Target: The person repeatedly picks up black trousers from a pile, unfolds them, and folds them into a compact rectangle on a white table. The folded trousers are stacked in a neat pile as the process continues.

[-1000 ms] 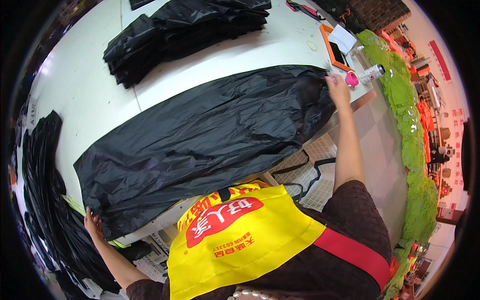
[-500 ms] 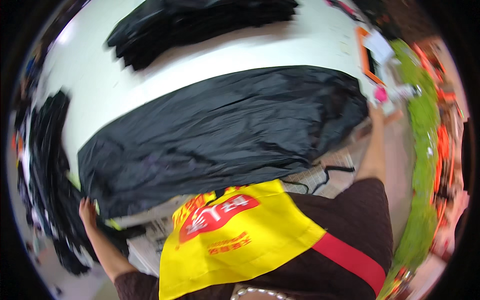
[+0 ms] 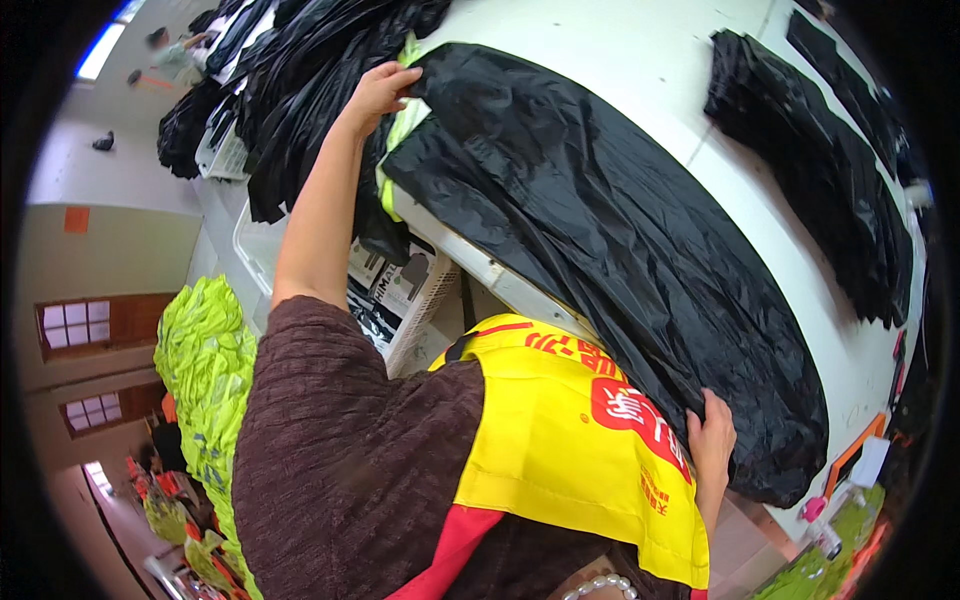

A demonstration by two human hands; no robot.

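A long piece of thin, shiny black fabric (image 3: 600,220) lies spread along the near edge of the white table (image 3: 640,70). My left hand (image 3: 378,95) is stretched out to its far left end, fingers closed on the fabric's corner. A lime-green strip of fabric (image 3: 395,165) hangs beside that corner. Close to my body, my right hand (image 3: 711,440) pinches the near edge of the same black fabric. Its fingertips partly sink into the folds.
A heap of black fabric (image 3: 310,90) hangs over the table's left end. Beneath are white plastic baskets (image 3: 410,335). More folded black fabric (image 3: 810,170) lies across the table. A lime-green pile (image 3: 205,370) stands at left; an orange-framed object (image 3: 855,455) is at right.
The view has swung to the left. My right hand has come from the fabric's right end to its near edge beside my body; my left hand stays at the left end.
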